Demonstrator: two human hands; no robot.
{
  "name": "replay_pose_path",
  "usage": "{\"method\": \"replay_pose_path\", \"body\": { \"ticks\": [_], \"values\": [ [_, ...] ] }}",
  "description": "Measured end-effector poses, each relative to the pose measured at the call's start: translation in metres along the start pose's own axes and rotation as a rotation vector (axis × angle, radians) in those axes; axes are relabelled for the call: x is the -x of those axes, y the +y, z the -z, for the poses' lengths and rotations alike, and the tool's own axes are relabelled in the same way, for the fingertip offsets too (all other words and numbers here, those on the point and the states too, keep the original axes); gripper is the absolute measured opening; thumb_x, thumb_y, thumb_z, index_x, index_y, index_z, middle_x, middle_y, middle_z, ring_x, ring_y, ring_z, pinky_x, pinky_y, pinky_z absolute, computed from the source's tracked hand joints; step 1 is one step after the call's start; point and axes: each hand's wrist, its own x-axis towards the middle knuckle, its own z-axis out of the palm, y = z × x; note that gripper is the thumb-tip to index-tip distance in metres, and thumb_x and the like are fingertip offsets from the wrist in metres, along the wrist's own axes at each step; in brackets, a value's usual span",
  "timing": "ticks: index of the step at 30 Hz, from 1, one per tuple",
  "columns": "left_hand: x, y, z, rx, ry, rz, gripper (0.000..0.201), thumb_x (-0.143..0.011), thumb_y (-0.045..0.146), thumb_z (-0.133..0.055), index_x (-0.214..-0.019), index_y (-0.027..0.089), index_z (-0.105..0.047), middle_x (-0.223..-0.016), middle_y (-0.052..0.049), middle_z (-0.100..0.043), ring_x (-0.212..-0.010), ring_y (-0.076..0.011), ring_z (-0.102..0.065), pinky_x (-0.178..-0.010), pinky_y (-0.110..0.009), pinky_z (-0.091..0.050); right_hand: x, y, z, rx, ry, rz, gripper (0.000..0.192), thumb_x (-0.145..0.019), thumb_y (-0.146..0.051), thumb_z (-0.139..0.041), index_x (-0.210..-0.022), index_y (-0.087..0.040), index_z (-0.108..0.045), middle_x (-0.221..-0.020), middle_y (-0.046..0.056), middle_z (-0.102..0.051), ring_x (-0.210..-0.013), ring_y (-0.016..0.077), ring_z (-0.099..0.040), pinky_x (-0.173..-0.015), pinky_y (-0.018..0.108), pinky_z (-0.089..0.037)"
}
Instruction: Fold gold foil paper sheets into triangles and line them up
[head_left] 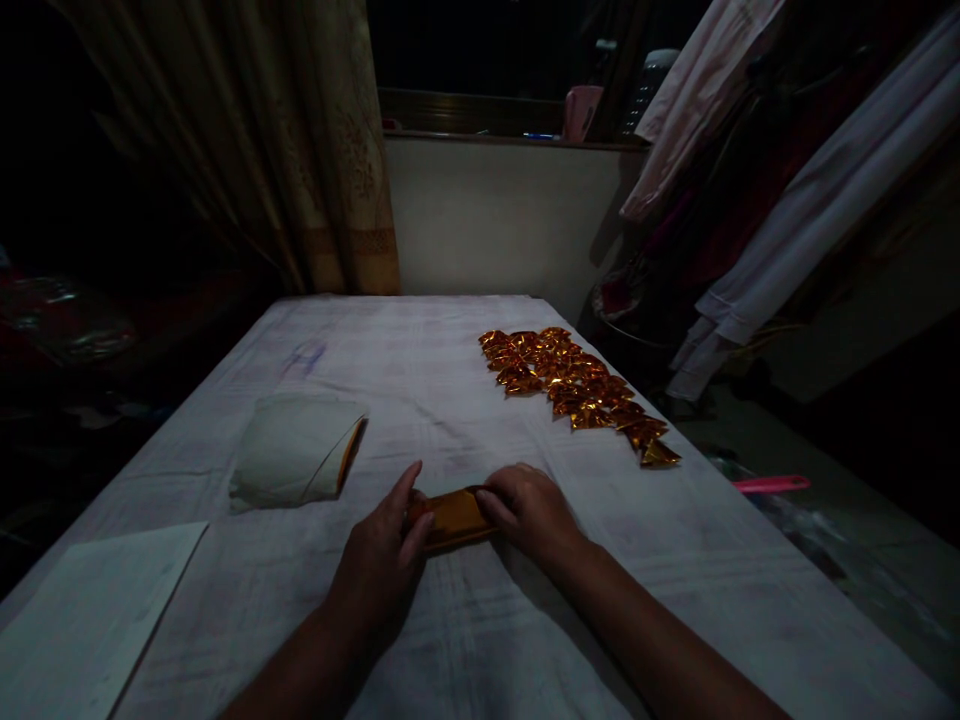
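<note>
Between my two hands, low over the cloth-covered table (420, 370), is a folded piece of gold paper (457, 517). My left hand (386, 530) grips its left end, thumb on the near side and a finger raised behind. At the right end my right hand (529, 505) pinches the paper with thumb and curled fingers. Several folded shiny gold foil pieces (570, 375) lie in rows toward the table's right edge. Left of my hands rests a pale folded paper packet (292, 450), orange showing at its right edge.
A white sheet or board (97, 610) lies at the table's near left corner. A patterned curtain (322, 150) hangs at the back left. Clothes (795, 190) hang at the right, above a pink-handled object (772, 484) beside the table. A pink cup (580, 112) stands on the window sill.
</note>
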Motion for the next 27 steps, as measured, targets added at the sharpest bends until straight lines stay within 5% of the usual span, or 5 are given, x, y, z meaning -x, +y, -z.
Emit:
{"method": "replay_pose_path", "body": {
  "ticks": [6,13,17,27],
  "values": [
    [-0.007,-0.004,0.002,-0.114,-0.026,-0.042,0.045,-0.095,0.030,-0.052,-0.139,0.023,-0.055,-0.122,-0.008,-0.072,-0.106,-0.0241,-0.070,-0.089,-0.038,-0.055,-0.008,0.008,-0.015,0.101,0.098,0.009,0.016,-0.096,-0.025,-0.059,-0.082,-0.022,-0.066,-0.086,0.004,-0.067,-0.082,0.0190,-0.060,-0.071,0.029,-0.044],
    [-0.033,0.005,0.017,-0.363,-0.200,-0.062,0.020,-0.091,0.035,-0.062,-0.105,0.021,-0.067,-0.105,-0.008,-0.069,-0.100,-0.0270,-0.062,-0.085,-0.039,-0.048,-0.008,0.007,-0.022,0.101,0.108,-0.019,0.003,-0.093,-0.024,-0.063,-0.091,-0.022,-0.063,-0.091,0.005,-0.065,-0.086,0.0212,-0.061,-0.073,0.030,-0.046],
    [-0.042,0.009,0.016,-0.409,-0.226,-0.107,0.013,-0.091,0.035,-0.063,-0.094,0.022,-0.064,-0.098,-0.006,-0.065,-0.092,-0.0245,-0.059,-0.078,-0.036,-0.044,-0.011,0.001,-0.014,0.114,0.030,-0.064,0.017,-0.092,-0.024,-0.064,-0.109,-0.022,-0.063,-0.107,0.008,-0.064,-0.093,0.0227,-0.062,-0.074,0.031,-0.047],
    [-0.042,0.005,0.010,-0.338,-0.237,-0.085,0.011,-0.087,0.027,-0.067,-0.084,0.021,-0.058,-0.092,-0.003,-0.063,-0.091,-0.0245,-0.057,-0.077,-0.036,-0.041,-0.010,0.006,-0.012,-0.004,0.037,-0.019,0.007,-0.087,-0.017,-0.064,-0.091,-0.022,-0.061,-0.097,0.005,-0.065,-0.089,0.0203,-0.062,-0.074,0.029,-0.046]
  ]
}}
